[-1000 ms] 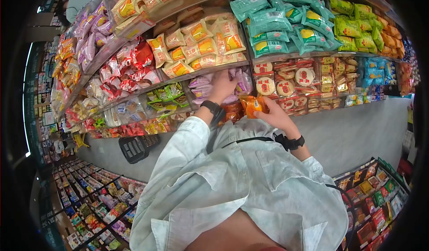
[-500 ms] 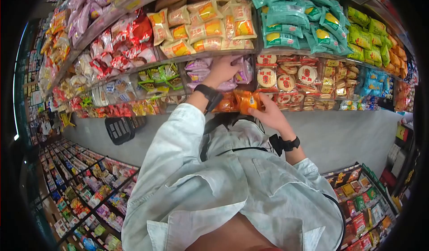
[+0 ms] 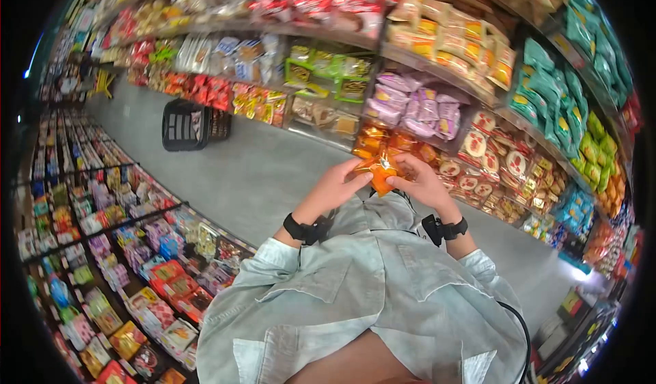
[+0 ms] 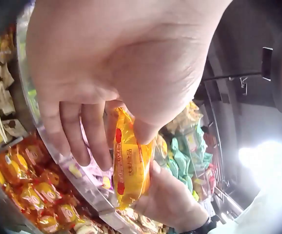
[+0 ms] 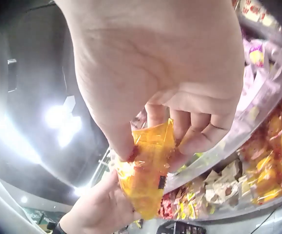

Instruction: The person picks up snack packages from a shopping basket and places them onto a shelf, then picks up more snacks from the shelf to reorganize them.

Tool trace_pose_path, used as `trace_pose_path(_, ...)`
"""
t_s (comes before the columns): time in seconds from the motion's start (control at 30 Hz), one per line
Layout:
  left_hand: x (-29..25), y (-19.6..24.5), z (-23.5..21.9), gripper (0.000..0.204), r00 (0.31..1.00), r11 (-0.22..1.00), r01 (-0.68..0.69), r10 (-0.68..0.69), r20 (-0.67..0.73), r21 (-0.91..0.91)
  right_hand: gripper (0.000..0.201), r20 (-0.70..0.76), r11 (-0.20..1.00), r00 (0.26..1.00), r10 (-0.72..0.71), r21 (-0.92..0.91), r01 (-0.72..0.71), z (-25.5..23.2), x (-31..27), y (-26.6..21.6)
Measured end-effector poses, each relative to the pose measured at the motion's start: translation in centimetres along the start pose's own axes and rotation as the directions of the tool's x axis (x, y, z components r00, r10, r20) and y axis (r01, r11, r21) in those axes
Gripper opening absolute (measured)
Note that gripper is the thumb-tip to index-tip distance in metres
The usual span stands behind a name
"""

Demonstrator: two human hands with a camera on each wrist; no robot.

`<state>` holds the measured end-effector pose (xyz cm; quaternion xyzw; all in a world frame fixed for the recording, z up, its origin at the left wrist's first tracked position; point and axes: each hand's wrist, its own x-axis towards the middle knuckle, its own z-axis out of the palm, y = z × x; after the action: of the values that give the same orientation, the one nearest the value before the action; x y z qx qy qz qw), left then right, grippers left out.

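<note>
A shiny orange snack packet [image 3: 380, 172] is held between both hands in front of the body. My left hand [image 3: 339, 191] pinches one end of it between thumb and fingers. The opposite end is pinched by my right hand [image 3: 425, 184]. In the left wrist view, red print runs along the orange wrapper [image 4: 131, 168], and the thumb presses against its edge. The right wrist view shows the packet [image 5: 148, 180] upright under the right hand, with the left hand [image 5: 99, 207] at its far side. Similar orange packets [image 4: 38, 195] fill a bin close by.
Tiered shelves hold purple packets [image 3: 418, 107], cream packets [image 3: 458, 35], teal packets [image 3: 547, 97] and round biscuits [image 3: 482, 141]. A black basket [image 3: 186, 126] stands on the grey floor [image 3: 239, 172]. Another display of packaged goods [image 3: 137, 268] lies at lower left.
My left hand has come back from the purple packets and now grips the orange packet too. The right hand keeps its hold. The view has turned left along the shelves.
</note>
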<state>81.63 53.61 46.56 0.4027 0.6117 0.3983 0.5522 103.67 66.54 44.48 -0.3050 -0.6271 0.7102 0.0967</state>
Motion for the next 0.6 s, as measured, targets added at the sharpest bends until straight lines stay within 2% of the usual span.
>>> trace_pose_path(0.03,-1.6,-1.0,-1.4,0.031,0.998,0.999,-0.023,0.024,-0.058,0.025,0.048,0.021,1.000,1.000,-0.013,0.001,0.013,1.9,1.0,0.5)
trace_pose_path(0.07,-3.3,-1.9,-2.9,0.029,0.992,0.998,-0.043,0.048,-0.117,0.049,0.048,0.046,0.999,0.999,-0.023,0.028,0.022,4.2,2.0,0.2)
trace_pose_path(0.13,-7.1,-3.5,-5.5,0.027,0.964,0.997,-0.061,0.050,-0.263,-0.036,0.048,0.071,0.996,0.997,-0.021,0.087,0.015,9.2,3.2,-0.3)
trace_pose_path(0.17,-9.1,-4.5,-6.4,0.026,0.950,0.995,-0.065,0.037,-0.310,-0.082,0.048,0.171,0.995,0.984,-0.051,-0.076,0.064,10.9,3.9,-0.4)
trace_pose_path(0.27,-14.3,-8.3,-8.8,0.030,0.915,0.948,-0.116,-0.014,-0.403,-0.297,0.049,0.367,0.988,0.929,0.052,-0.152,0.005,16.4,5.0,-1.2)
trace_pose_path(0.3,-15.5,-10.0,-9.2,0.029,0.902,0.934,-0.142,-0.014,-0.432,-0.327,0.047,0.353,0.988,0.935,0.028,-0.154,0.029,18.2,5.1,-1.5)
trace_pose_path(0.4,-19.0,-13.3,-9.9,0.030,0.881,0.893,-0.152,-0.072,-0.468,-0.424,0.050,0.394,0.934,0.912,0.115,-0.355,0.036,20.9,6.2,-1.9)
trace_pose_path(0.43,-20.0,-14.6,-10.0,0.030,0.870,0.890,-0.148,-0.090,-0.485,-0.431,0.053,0.406,0.949,0.902,0.143,-0.315,-0.009,21.2,6.5,-2.5)
trace_pose_path(0.53,-22.0,-17.9,-10.3,0.031,0.847,0.888,-0.129,-0.132,-0.515,-0.441,0.056,0.140,0.934,0.955,0.263,-0.285,-0.215,19.7,7.4,-0.1)
trace_pose_path(0.57,-22.6,-18.7,-10.6,0.031,0.842,0.890,-0.105,-0.157,-0.516,-0.443,0.052,0.101,0.934,0.940,0.325,-0.193,-0.302,18.1,8.2,1.9)
trace_pose_path(0.6,-23.3,-19.3,-10.8,0.031,0.834,0.893,-0.076,-0.187,-0.519,-0.443,0.048,0.001,0.918,0.923,0.384,-0.112,-0.382,17.0,8.5,3.7)
